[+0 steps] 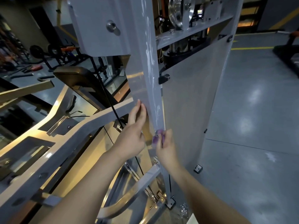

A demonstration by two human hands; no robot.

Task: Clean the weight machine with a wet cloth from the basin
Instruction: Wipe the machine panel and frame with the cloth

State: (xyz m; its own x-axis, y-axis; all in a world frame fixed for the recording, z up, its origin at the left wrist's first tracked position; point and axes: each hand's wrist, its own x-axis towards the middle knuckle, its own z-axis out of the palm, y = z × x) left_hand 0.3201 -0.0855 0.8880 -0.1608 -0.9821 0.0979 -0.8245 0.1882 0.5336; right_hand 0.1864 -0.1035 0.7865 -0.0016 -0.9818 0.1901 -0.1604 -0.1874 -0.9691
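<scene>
At the foot of a gym weight machine's grey painted steel upright post (152, 88), held low against the front edge: a small bunched purple cloth (156, 137). Clutched in the curled fingers of the right hand (166, 147), just above a slanting grey cross-bar (145, 177). Braced just to the left by the left hand (135, 130), fingers straight and laid against the post's side face, grasping nothing. Streaked with white smears along the post's length above the cloth. Flanked on the right by a frosted translucent plastic guard panel (194, 102), fixed with small black brackets at its edges. Crossed behind the left hand by a thin black cable (106, 94) running down at a slant. Topped by shiny chrome pulley wheels (176, 12) above a grey cross-shelf. Backed on the left by a black padded seat rest (76, 76) and dark racks of gym gear, too dim to make out. Off to the right, glossy grey concrete floor (250, 110) marked with a yellow painted line (252, 48).
</scene>
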